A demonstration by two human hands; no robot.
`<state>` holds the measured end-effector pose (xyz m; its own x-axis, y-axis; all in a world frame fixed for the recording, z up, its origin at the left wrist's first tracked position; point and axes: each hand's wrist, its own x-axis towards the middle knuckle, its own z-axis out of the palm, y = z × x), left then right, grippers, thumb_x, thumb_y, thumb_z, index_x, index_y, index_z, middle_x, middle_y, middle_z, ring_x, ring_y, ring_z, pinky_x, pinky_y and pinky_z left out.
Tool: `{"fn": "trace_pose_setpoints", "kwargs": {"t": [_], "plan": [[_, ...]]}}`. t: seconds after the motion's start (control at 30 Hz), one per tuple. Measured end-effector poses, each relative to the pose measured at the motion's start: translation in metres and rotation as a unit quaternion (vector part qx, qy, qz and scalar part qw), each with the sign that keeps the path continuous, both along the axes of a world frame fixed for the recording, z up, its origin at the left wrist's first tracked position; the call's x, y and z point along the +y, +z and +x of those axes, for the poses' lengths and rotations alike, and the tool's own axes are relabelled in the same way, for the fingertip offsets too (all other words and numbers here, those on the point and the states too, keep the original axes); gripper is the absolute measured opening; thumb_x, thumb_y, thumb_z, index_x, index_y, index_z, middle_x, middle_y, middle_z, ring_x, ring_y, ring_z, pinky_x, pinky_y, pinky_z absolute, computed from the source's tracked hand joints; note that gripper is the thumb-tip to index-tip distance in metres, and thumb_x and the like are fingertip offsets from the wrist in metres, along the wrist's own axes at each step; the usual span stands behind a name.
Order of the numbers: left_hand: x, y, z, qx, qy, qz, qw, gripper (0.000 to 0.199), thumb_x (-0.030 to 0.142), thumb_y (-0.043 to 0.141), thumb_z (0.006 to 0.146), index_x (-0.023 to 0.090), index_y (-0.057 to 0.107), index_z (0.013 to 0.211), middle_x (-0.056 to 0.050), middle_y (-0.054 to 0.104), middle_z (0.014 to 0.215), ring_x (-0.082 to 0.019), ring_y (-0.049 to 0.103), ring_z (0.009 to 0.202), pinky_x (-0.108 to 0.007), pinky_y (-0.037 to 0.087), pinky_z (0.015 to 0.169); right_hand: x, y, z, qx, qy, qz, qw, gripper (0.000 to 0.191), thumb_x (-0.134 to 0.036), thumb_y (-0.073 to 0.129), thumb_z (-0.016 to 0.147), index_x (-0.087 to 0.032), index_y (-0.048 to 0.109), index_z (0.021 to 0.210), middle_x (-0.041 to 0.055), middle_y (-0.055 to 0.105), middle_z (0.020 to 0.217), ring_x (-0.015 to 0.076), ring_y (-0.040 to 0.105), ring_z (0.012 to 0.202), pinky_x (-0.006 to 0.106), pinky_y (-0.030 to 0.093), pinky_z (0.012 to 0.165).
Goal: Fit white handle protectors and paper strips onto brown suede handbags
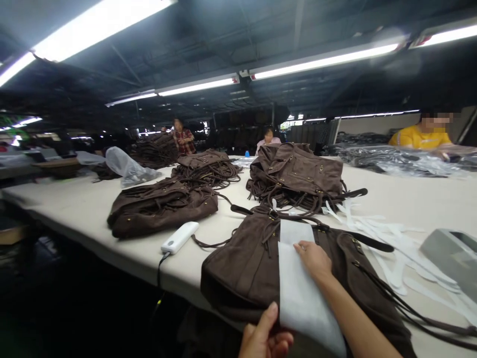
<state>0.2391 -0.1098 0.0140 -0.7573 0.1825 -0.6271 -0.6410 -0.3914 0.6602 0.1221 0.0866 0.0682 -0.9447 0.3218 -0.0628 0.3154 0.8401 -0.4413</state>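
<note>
A dark brown fabric bag (pixel 242 263) with straps and buckles lies at the table's near edge. Across its middle runs a white sheet-like strip (pixel 298 293), overlapped near its upper end and hanging down toward me. My right hand (pixel 316 261) pinches the strip at that overlap, thumb and fingertips close together. At the bag's lower edge, my left hand (pixel 264 335) has its thumb raised and apart from its curled fingers, beside the strip's lower left edge. No object shows between the left fingers. The strip's far lower end is partly hidden by my right forearm.
More brown bags lie to the left (pixel 164 206) and in a stack behind (pixel 298 171). A white power bank (pixel 181 237) with a cable sits left. Loose white strips (pixel 398 248) and a grey device (pixel 452 256) are right. Several people work farther back.
</note>
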Motion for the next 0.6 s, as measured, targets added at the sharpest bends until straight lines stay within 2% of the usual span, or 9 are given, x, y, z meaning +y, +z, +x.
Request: {"fn": "trace_pose_setpoints", "kwargs": {"t": [0.1, 0.17, 0.23, 0.3, 0.33, 0.4, 0.47, 0.53, 0.6], "plan": [[0.0, 0.014, -0.013, -0.005, -0.04, 0.021, 0.999, 0.049, 0.057, 0.073, 0.073, 0.009, 0.069, 0.071, -0.015, 0.072, 0.075, -0.011, 0.063, 0.053, -0.016, 0.048, 0.046, 0.003, 0.0, -0.017, 0.011, -0.017, -0.001, 1.0, 0.037, -0.038, 0.042, 0.097, -0.022, 0.072, 0.111, 0.0169, 0.071, 0.109, 0.0325, 0.066, 0.104, 0.037, 0.046, 0.076], [-0.002, 0.029, -0.007, 0.061, -0.139, -0.022, 0.988, 0.058, 0.064, 0.069, 0.073, 0.007, 0.067, 0.062, -0.014, 0.068, 0.061, -0.008, 0.055, 0.044, -0.015, 0.037, 0.04, 0.002, -0.002, -0.022, 0.017, -0.027, -0.011, 0.999, 0.036, -0.038, 0.043, 0.097, -0.021, 0.074, 0.107, 0.0166, 0.072, 0.108, 0.0321, 0.067, 0.102, 0.036, 0.046, 0.075], [0.003, 0.052, 0.005, 0.176, -0.233, -0.078, 0.953, 0.063, 0.069, 0.061, 0.076, 0.008, 0.067, 0.061, -0.01, 0.064, 0.055, -0.008, 0.051, 0.043, -0.016, 0.034, 0.041, 0.001, -0.003, -0.021, 0.022, -0.044, -0.024, 0.999, 0.035, -0.037, 0.045, 0.097, -0.02, 0.075, 0.102, 0.0158, 0.072, 0.107, 0.0314, 0.067, 0.101, 0.034, 0.046, 0.075], [0.019, 0.081, 0.009, 0.29, -0.285, -0.132, 0.904, 0.06, 0.066, 0.051, 0.084, 0.01, 0.069, 0.076, -0.01, 0.069, 0.065, -0.013, 0.058, 0.052, -0.021, 0.042, 0.048, 0.002, -0.004, -0.02, 0.028, -0.068, -0.037, 0.997, 0.034, -0.037, 0.046, 0.097, -0.02, 0.075, 0.102, 0.015, 0.072, 0.108, 0.0297, 0.066, 0.102, 0.032, 0.046, 0.075], [0.031, 0.095, 0.004, 0.372, -0.287, -0.183, 0.864, 0.051, 0.057, 0.049, 0.089, 0.012, 0.069, 0.082, -0.01, 0.072, 0.076, -0.015, 0.063, 0.063, -0.024, 0.048, 0.058, 0.003, -0.004, -0.02, 0.032, -0.082, -0.042, 0.995, 0.034, -0.037, 0.046, 0.097, -0.02, 0.075, 0.103, 0.0142, 0.072, 0.109, 0.028, 0.066, 0.102, 0.03, 0.045, 0.075], [0.063, 0.112, -0.021, 0.527, -0.258, -0.34, 0.735, 0.028, 0.034, 0.048, 0.093, 0.016, 0.07, 0.098, -0.009, 0.072, 0.101, -0.019, 0.066, 0.094, -0.029, 0.049, 0.087, 0.008, -0.005, -0.02, 0.039, -0.109, -0.051, 0.992, 0.036, -0.036, 0.042, 0.099, -0.02, 0.074, 0.107, 0.0123, 0.072, 0.11, 0.0233, 0.066, 0.1, 0.025, 0.045, 0.074], [0.096, 0.111, -0.056, 0.546, -0.255, -0.518, 0.607, 0.03, 0.024, 0.048, 0.091, 0.015, 0.063, 0.114, -0.013, 0.067, 0.118, -0.025, 0.061, 0.112, -0.037, 0.045, 0.099, 0.014, -0.007, -0.022, 0.044, -0.127, -0.062, 0.989, 0.039, -0.035, 0.038, 0.101, -0.02, 0.073, 0.109, 0.0102, 0.074, 0.105, 0.0188, 0.068, 0.093, 0.021, 0.044, 0.069], [0.12, 0.096, -0.087, 0.533, -0.265, -0.555, 0.581, 0.036, 0.024, 0.041, 0.093, 0.01, 0.061, 0.119, -0.02, 0.066, 0.118, -0.03, 0.061, 0.113, -0.045, 0.045, 0.099, 0.019, -0.008, -0.023, 0.049, -0.137, -0.075, 0.986, 0.038, -0.033, 0.039, 0.102, -0.019, 0.074, 0.106, 0.0096, 0.075, 0.099, 0.0169, 0.069, 0.086, 0.019, 0.044, 0.065], [0.128, 0.075, -0.107, 0.53, -0.278, -0.554, 0.579, 0.042, 0.03, 0.03, 0.097, 0.01, 0.061, 0.119, -0.019, 0.068, 0.115, -0.03, 0.065, 0.108, -0.045, 0.049, 0.095, 0.021, -0.009, -0.024, 0.057, -0.138, -0.091, 0.985, 0.031, -0.031, 0.047, 0.099, -0.019, 0.076, 0.1, 0.0109, 0.076, 0.094, 0.0179, 0.07, 0.083, 0.02, 0.044, 0.063]]}}
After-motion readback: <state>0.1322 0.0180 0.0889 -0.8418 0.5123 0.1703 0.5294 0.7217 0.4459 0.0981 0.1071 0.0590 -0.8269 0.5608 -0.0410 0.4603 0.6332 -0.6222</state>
